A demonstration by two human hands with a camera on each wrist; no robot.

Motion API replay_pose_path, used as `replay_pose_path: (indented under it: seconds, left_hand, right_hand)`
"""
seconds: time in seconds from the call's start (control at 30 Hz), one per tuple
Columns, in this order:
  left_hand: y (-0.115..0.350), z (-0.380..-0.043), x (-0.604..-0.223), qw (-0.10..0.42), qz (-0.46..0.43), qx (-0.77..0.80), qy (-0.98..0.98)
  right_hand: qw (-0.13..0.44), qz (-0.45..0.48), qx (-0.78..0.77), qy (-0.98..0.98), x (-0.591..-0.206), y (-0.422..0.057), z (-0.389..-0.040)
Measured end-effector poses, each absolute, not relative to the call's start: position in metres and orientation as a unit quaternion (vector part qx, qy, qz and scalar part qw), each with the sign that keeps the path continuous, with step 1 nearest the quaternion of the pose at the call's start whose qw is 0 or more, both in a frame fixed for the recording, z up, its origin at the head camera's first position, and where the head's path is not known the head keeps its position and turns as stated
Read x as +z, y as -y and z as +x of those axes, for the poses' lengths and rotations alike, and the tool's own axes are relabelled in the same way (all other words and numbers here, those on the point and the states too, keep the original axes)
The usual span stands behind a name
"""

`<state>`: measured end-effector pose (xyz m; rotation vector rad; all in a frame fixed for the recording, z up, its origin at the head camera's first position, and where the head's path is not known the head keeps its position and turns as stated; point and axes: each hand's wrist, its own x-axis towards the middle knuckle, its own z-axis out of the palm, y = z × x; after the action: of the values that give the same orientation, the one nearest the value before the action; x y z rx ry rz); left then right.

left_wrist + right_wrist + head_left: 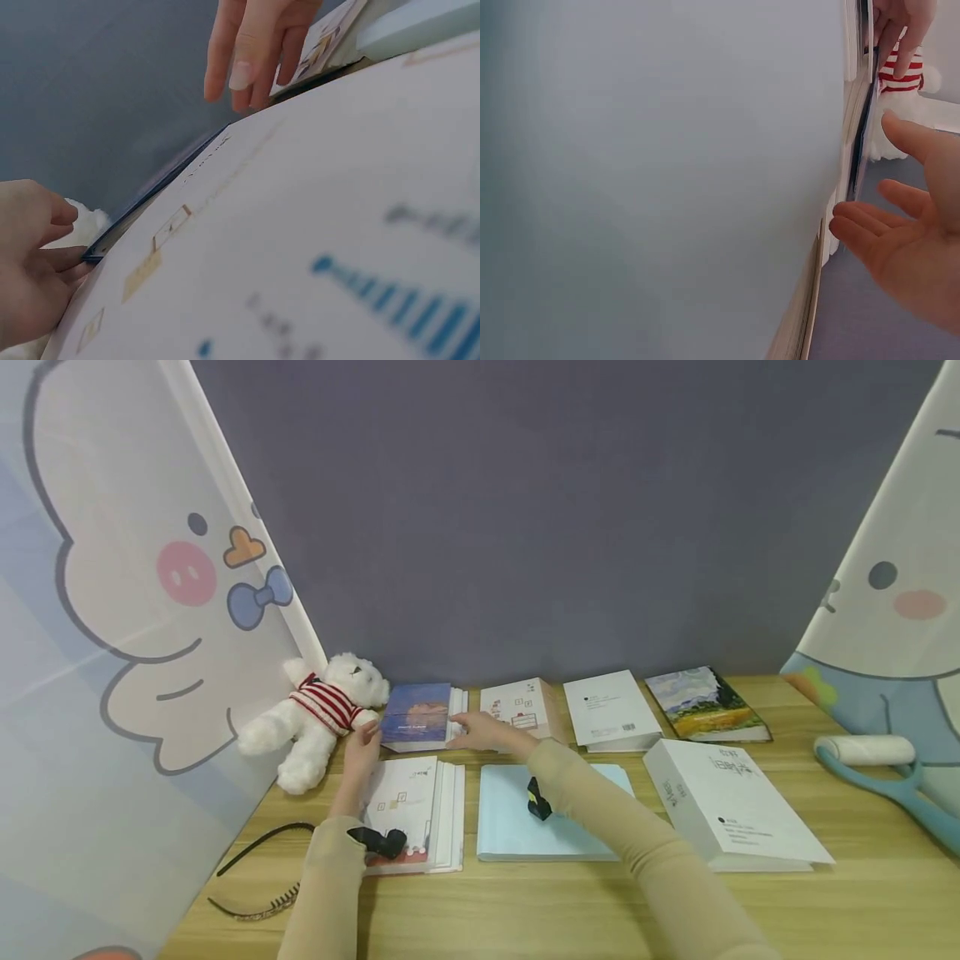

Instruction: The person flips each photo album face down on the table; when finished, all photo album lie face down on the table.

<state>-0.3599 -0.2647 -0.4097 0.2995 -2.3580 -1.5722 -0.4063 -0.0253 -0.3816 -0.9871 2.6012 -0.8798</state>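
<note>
A blue photo album (416,714) with a sunset-like cover lies flat at the back left. My left hand (363,752) is at its left side; in the left wrist view the fingers (64,259) meet the album's dark corner (94,251), with the thumb apart from them. On the album's other side, my right hand (480,731) has its fingers toward the white page edges, and no object is in its grasp. The right wrist view shows that hand (900,225) with thumb and fingers spread. A white teddy bear (318,714) in a red-striped shirt lies beside my left hand.
Nearer me are a white illustrated book (397,802), a light-blue book (525,843) and a thick white book (757,810). Along the back wall lie a pinkish book (517,702), a white book (611,706) and a landscape-cover book (705,702). A headband (258,914) and lint roller (866,750) flank them.
</note>
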Motion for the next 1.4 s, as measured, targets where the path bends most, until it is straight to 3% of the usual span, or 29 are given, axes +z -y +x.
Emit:
replay_pose_path:
  seconds: [0.33, 0.73, 1.3, 1.4]
  left_hand:
    - [0.263, -0.359, -0.405, 0.067, 0.093, -0.507, 0.854]
    - [0.265, -0.356, -0.400, 0.111, 0.085, -0.510, 0.849]
    - [0.253, -0.352, -0.374, 0.066, 0.041, -0.663, 0.744]
    - [0.250, -0.350, -0.367, 0.062, 0.035, -0.685, 0.726]
  right_hand:
    - [0.143, -0.348, -0.267, -0.887, -0.380, 0.028, -0.401]
    - [0.162, -0.294, -0.328, -0.883, -0.385, 0.042, -0.394]
    - [0.151, -0.253, -0.374, -0.879, -0.386, 0.046, -0.389]
    - [0.109, -0.291, -0.353, -0.882, -0.383, 0.048, -0.389]
